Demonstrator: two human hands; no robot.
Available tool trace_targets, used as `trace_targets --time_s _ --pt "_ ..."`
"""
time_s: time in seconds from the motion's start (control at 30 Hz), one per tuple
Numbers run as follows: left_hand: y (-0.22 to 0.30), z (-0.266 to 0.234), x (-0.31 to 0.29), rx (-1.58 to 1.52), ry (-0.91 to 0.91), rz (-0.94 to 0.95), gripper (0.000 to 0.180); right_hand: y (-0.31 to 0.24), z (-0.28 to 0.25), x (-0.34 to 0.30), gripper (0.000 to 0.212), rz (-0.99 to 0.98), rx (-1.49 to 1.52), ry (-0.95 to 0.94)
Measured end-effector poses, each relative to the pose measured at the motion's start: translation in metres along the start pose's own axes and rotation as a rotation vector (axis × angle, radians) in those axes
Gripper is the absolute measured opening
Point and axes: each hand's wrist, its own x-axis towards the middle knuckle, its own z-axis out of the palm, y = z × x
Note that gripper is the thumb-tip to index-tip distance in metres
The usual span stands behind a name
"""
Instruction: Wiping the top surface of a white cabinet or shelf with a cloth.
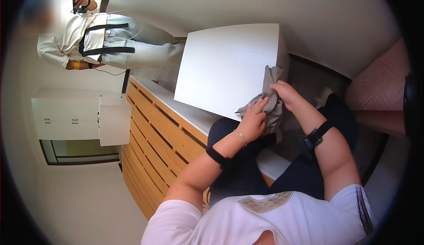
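A crumpled grey cloth lies over the near right edge of a white box-shaped cabinet, and its lower folds hang toward my lap. My left hand is on the cloth's left part, fingers bent over the fabric and thumb hidden. On the other side my right hand grips the cloth, its fingers closed on the gathered folds. The two hands are close together, with bunched fabric between them. What the cloth's underside touches is hidden.
A slatted wooden bed base spreads to my left. Pink padded furniture stands at the right. Beyond the cabinet, another person stands holding a phone, with a cable hanging nearby. White cupboards are at the far left.
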Motion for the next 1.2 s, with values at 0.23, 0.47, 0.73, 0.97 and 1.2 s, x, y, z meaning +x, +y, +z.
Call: trace_targets --time_s 0.23,0.47,0.73,0.97,1.2 --pt "0.012 -0.050 -0.004 -0.276 0.016 -0.328 0.010 -0.029 0.002 -0.001 0.023 -0.018 0.036 -0.002" --pt "0.018 -0.192 0.006 -0.327 0.555 -0.392 0.011 -0.069 -0.007 0.025 0.025 0.077 -0.144 -0.020" --pt "0.003 -0.213 0.061 -0.319 0.381 -0.324 0.010 -0.103 -0.017 0.082 0.023 0.074 -0.237 -0.031" --pt "-0.018 -0.176 0.116 -0.218 -0.147 -0.311 0.011 -0.149 -0.014 0.094 0.021 0.116 -0.211 -0.051" --pt "-0.028 -0.222 0.168 -0.075 0.211 -0.317 0.011 -0.203 -0.015 0.114 0.021 0.135 -0.246 -0.039"
